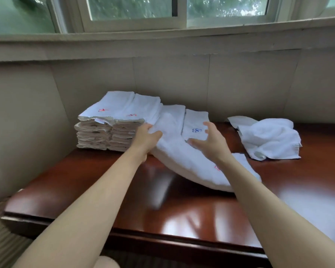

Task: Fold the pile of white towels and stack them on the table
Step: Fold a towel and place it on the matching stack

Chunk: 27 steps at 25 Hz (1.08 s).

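Both hands at towel [184, 157]: left hand [146, 137] grips far end, right hand [211, 141] spread just above; long axis runs near-right.

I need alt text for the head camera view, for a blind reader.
A left hand grips a long white folded towel on a glossy red-brown wooden table, the right hand open above it. Folded white towel stacks lie left, crumpled white towels right.

Window [132, 8] above beige padded wall [172, 82] (greenery outside, blurred).
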Tool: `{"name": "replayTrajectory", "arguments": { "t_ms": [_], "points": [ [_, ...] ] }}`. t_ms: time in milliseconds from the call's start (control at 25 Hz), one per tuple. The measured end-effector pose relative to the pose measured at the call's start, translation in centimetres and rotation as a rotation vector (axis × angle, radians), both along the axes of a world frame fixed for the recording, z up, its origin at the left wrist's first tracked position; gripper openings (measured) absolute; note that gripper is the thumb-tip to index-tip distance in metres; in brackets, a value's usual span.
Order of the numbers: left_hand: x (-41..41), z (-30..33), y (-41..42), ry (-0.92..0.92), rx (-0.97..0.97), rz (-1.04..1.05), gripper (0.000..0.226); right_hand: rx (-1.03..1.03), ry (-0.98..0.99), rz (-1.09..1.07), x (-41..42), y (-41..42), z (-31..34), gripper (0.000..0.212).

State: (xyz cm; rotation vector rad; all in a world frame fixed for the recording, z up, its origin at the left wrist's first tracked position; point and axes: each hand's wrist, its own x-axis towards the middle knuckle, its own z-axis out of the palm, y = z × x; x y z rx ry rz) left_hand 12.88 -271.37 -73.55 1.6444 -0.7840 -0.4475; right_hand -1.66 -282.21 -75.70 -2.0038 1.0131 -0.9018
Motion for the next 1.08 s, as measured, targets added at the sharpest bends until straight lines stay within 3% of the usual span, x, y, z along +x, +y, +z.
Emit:
{"name": "replayTrajectory", "arguments": {
  "t_ms": [80,160,280,480,560,640,880,1080],
  "points": [
    [1.3,3.2,1.6,-0.205,-0.01,-0.006,0.027,-0.064,-0.036,0.104,2.0,1.3,2.6,0.09],
    [2.5,6.4,3.5,-0.439,0.028,-0.076,0.05,-0.243,0.047,0.142,3.8,2.3,5.8,0.094],
    [4.8,10.1,6.1,-0.506,0.027,-0.177,0.069,-0.49,0.279,0.161,6.5,4.7,10.6,0.086],
    [9.6,13.7,9.3,-0.374,-0.12,-0.195,0.07,-0.642,0.463,0.209,11.6,8.4,17.2,0.057],
    [11.5,13.1,10.9,-0.212,-0.213,-0.194,0.071,-0.608,0.481,0.249,13.5,9.5,18.9,0.038],
    [13.1,10.6,12.5,-0.032,-0.267,-0.263,0.074,-0.571,0.495,0.318,15.7,10.2,20.4,0.034],
    [15.8,-0.9,14.3,0.298,-0.021,-0.155,0.044,-0.549,0.511,0.455,23.1,10.5,24.1,0.036],
    [22.8,-0.1,13.5,0.343,0.119,-0.166,0.048,-0.61,0.56,0.339,31.6,5.4,25.0,0.036]
  ]
}}
